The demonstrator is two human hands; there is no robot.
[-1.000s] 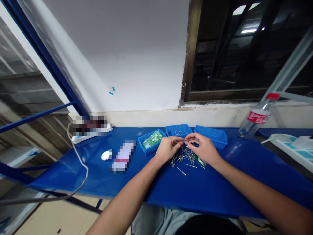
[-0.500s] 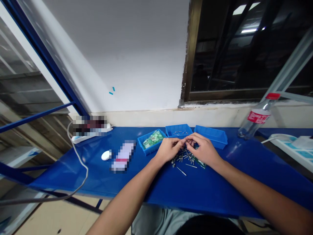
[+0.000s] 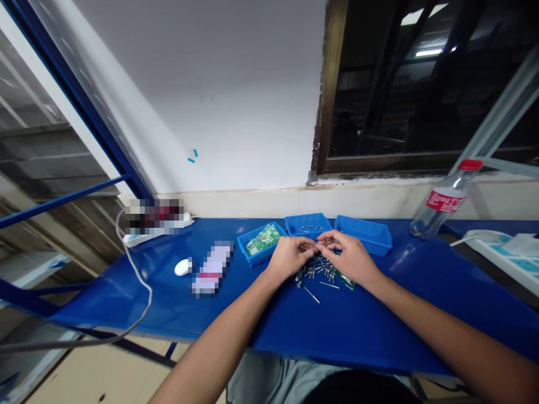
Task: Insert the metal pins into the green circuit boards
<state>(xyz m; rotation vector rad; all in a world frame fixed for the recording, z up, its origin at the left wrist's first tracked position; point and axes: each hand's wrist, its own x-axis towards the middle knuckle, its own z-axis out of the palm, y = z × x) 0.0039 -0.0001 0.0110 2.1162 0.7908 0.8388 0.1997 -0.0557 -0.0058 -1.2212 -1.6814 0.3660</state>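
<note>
Fingertips of my left hand (image 3: pixel 290 256) and my right hand (image 3: pixel 348 255) meet above a pile of thin metal pins (image 3: pixel 323 268) on the blue table. Both hands are closed in a pinch around something small, too tiny to make out. Behind them, a blue tray (image 3: pixel 306 223) holds a few metal pieces, and another blue tray (image 3: pixel 370 233) stands to its right. Left of my left hand, a third tray (image 3: pixel 255 261) contains green and white packets (image 3: pixel 264 238). Two loose pins (image 3: pixel 312 295) lie in front of the pile.
A pixelated phone-like object (image 3: pixel 214 267) and a white round item (image 3: pixel 182 267) lie on the left, beyond them a power strip (image 3: pixel 158 229) with a cable. A plastic bottle (image 3: pixel 442 202) stands at the right, near another white power strip (image 3: pixel 505 258). A wall rises behind.
My right fingers have shifted slightly and spread a little from one another. My left fingertips have moved slightly too. The trays and the pile look the same.
</note>
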